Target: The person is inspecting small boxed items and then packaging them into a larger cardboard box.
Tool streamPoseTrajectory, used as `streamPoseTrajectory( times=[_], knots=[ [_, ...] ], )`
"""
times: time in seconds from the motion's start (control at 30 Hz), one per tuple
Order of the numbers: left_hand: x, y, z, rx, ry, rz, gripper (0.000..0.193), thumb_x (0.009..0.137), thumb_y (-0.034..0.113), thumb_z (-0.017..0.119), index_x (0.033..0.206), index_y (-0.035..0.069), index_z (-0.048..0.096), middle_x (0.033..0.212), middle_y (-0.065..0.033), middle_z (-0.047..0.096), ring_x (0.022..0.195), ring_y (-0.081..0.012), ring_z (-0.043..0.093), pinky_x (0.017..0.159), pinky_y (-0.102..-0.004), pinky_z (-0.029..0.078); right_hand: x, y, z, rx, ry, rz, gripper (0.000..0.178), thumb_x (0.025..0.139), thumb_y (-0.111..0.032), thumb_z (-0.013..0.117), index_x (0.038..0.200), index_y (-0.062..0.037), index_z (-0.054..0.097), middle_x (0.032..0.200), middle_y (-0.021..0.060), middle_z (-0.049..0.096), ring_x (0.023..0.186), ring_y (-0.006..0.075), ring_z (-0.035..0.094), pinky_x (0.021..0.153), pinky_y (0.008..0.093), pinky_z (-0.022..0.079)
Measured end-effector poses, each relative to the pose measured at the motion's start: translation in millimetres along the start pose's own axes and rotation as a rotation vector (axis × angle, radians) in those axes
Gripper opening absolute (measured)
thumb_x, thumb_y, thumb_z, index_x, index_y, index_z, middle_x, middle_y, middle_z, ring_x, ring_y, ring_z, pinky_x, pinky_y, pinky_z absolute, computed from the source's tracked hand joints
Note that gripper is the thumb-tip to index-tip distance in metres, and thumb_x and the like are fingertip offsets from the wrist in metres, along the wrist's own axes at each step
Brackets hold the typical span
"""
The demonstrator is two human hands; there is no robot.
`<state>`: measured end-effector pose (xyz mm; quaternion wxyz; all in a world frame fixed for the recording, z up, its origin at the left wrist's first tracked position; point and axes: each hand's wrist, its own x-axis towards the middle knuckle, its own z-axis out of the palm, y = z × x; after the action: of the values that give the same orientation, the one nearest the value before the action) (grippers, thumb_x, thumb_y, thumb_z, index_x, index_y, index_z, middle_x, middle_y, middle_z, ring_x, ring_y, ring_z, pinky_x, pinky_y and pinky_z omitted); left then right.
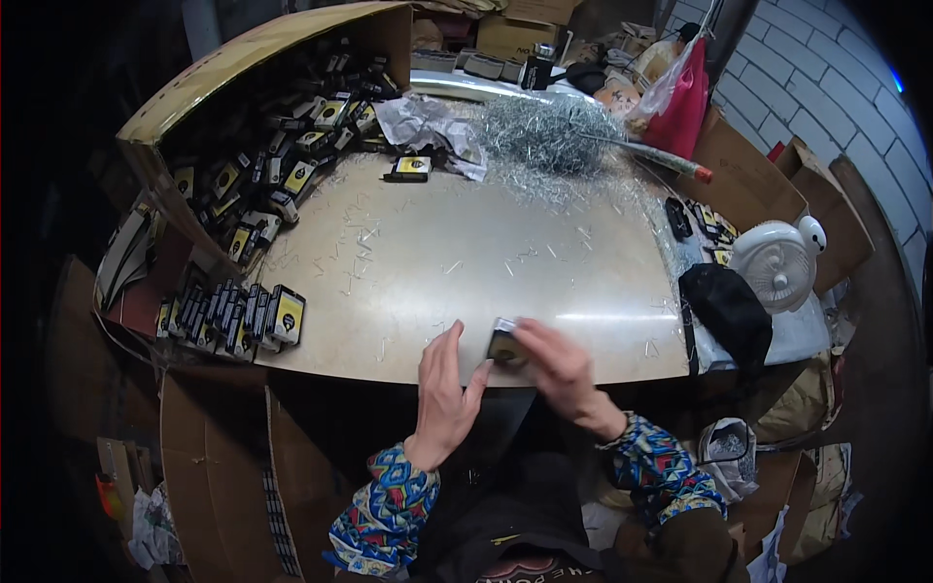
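A small dark box [501, 346] with a light top end lies between my hands near the front edge of the metal-topped table [437, 282]. My right hand [564, 374], somewhat blurred, closes over the right side of the box and covers part of it. On the other side is my left hand [445, 394], its fingers stretched forward and apart, with the thumb tip beside the box's lower left. Small black-and-yellow boxes [288, 314] stand in a packed row at the left front of the table.
A large open carton [262, 58] at the far left spills many similar boxes. Beyond the middle sit a heap of thin metal wire bits [549, 136], crumpled paper [428, 126] and one lone box [408, 169]. A white fan [775, 267] and a black cloth item [727, 313] are on the right.
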<state>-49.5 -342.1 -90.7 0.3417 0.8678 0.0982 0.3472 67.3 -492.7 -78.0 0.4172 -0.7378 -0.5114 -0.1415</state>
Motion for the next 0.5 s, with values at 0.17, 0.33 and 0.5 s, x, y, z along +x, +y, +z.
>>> streamPoseTrajectory(
  times=[0.17,0.33,0.5],
  knots=[
    [22.6,-6.7,-0.1,-0.48,-0.223,-0.307,0.051,0.088,0.006,0.063,0.134,-0.005,0.045,0.114,-0.0228,0.057,0.107,-0.0364,0.058,0.091,-0.04,0.047,18.7,1.2,24.0,0.227,0.038,0.008,0.036,0.084,0.005,0.067,0.12,-0.0003,0.063,0.121,0.0205,0.063,0.099,0.0325,0.068,0.083,0.0329,0.057],
    [43.5,-45.1,-56.8,0.123,-0.079,-0.047,0.045,0.089,0.006,0.059,0.13,-0.009,0.048,0.102,-0.022,0.057,0.094,-0.0363,0.056,0.085,-0.0438,0.045,49.9,57.0,22.2,0.045,-0.218,-0.035,0.036,0.094,-0.016,0.061,0.126,-0.0018,0.059,0.126,0.0225,0.06,0.12,0.0361,0.055,0.099,0.0409,0.048],
    [85.8,-75.5,-126.3,0.595,-0.096,0.079,0.056,0.082,0.007,0.068,0.133,-0.004,0.046,0.118,-0.0213,0.054,0.108,-0.0384,0.051,0.094,-0.0434,0.042,113.2,194.7,3.1,-0.43,-0.13,0.164,0.023,0.092,-0.016,0.058,0.109,-0.0011,0.06,0.118,0.0215,0.058,0.116,0.0403,0.051,0.098,0.0467,0.044]
  ],
)
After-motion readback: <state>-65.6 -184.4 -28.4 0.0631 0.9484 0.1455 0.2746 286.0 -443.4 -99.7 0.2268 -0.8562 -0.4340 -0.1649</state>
